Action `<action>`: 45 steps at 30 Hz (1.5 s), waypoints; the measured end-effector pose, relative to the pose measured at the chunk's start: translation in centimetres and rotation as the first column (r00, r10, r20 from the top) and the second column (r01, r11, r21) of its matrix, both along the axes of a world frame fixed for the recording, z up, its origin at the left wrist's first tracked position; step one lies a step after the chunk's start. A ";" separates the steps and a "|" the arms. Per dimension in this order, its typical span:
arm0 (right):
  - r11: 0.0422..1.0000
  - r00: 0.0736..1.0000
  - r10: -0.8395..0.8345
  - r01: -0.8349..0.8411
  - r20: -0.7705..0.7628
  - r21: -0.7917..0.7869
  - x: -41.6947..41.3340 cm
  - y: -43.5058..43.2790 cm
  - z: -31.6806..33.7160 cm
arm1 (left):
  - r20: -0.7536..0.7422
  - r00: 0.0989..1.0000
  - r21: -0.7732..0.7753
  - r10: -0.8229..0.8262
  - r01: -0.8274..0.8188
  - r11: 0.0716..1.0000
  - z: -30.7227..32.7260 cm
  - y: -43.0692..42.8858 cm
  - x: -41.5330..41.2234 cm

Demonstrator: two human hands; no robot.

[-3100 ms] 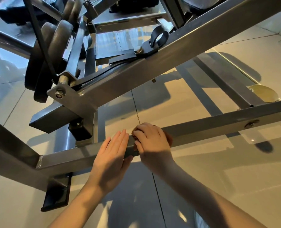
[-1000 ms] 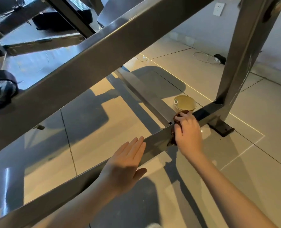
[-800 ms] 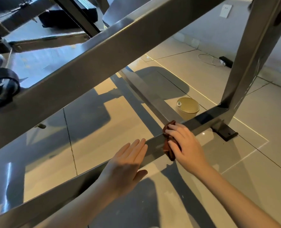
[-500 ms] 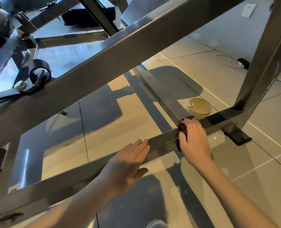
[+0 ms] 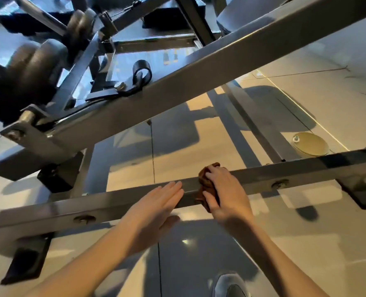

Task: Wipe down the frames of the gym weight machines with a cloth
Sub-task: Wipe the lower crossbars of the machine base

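Right hand (image 5: 225, 189) fingers clamp the brown cloth (image 5: 202, 179) on the frame bar (image 5: 113, 205), which runs left-right; left hand (image 5: 154, 209) lies flat just left, fingers straight.

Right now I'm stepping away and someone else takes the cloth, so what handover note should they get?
Left hand: open, flat on the low grey square steel bar.
Right hand: grips the crumpled brown cloth against that bar, just right of the left hand.
Done: cloth is on mid-bar; which stretches are clean cannot be told.
Left: likely the rest of this bar, then the slanted grey beam above.
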State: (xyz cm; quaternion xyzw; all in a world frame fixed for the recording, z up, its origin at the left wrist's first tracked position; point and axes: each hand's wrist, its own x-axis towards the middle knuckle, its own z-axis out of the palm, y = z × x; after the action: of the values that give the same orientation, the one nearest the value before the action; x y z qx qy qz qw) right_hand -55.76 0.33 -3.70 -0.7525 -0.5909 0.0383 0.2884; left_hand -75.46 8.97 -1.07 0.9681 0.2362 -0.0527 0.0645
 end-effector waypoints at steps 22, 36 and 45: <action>0.935 0.928 0.220 -0.289 0.302 0.207 -11.5 5.4 -1.1 | 0.218 0.743 -0.106 0.633 -0.627 0.772 -1.4 1.1 -19.4; 0.827 0.809 0.448 -0.537 0.380 0.167 -17.9 9.1 -1.8 | 0.138 0.699 -0.119 0.702 -0.692 0.712 0.3 0.6 -20.9; 0.783 0.779 0.566 -0.611 0.269 0.120 -25.2 12.7 -1.2 | 0.107 0.653 -0.066 0.750 -0.748 0.660 2.0 0.9 -22.7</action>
State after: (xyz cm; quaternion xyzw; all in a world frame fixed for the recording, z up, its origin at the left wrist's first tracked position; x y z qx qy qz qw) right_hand -80.94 13.04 -4.91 -0.4955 -0.8257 -0.0158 0.2692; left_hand -98.12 9.84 0.90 0.7854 0.6092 0.0372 0.1030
